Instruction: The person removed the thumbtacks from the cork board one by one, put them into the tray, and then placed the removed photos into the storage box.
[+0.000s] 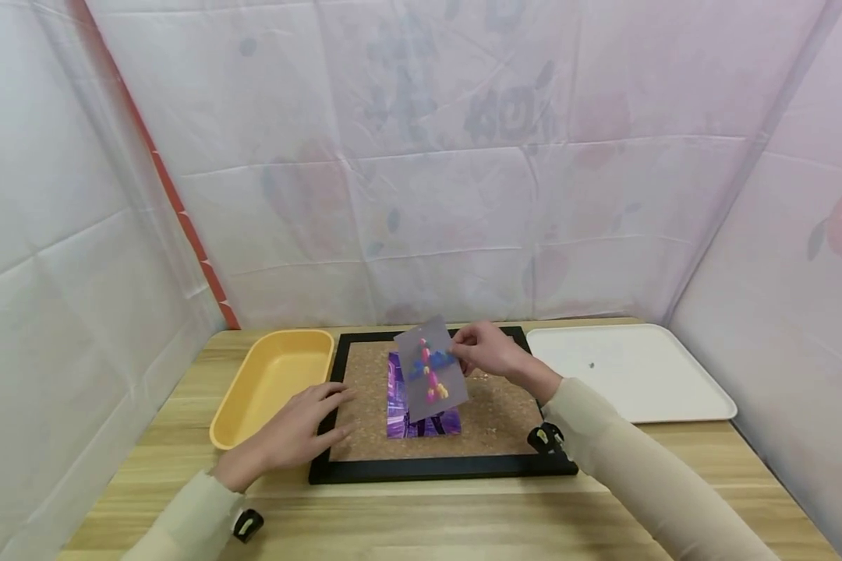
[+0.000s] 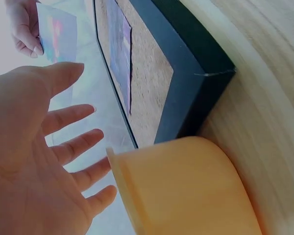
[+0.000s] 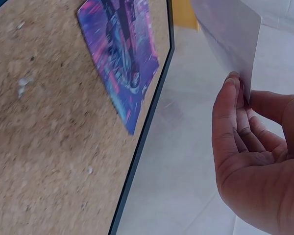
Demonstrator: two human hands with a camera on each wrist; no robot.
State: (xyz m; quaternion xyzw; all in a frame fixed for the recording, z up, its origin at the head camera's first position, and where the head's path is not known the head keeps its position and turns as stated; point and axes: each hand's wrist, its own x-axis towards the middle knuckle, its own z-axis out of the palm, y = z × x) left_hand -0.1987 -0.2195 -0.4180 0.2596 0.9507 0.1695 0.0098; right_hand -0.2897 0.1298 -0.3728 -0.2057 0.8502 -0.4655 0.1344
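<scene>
My right hand (image 1: 489,351) pinches the right edge of a grey card (image 1: 414,393) between thumb and fingers. Pink, yellow and blue shapes show on its front; in the right wrist view its pale back (image 3: 235,34) faces the camera. Tilted, the card is held above the corkboard (image 1: 508,432) and partly hides a purple picture (image 1: 397,397) lying there. My left hand (image 1: 298,425) hovers by the board's left edge, fingers spread and holding nothing. In the left wrist view, those fingers are close to the yellow tub's rim (image 2: 125,191).
A yellow tub (image 1: 274,382) stands left of the black-framed board, and a white tray (image 1: 624,370) lies to its right. Pale printed sheets (image 1: 428,195) hang behind and at both sides of the wooden table (image 1: 393,522).
</scene>
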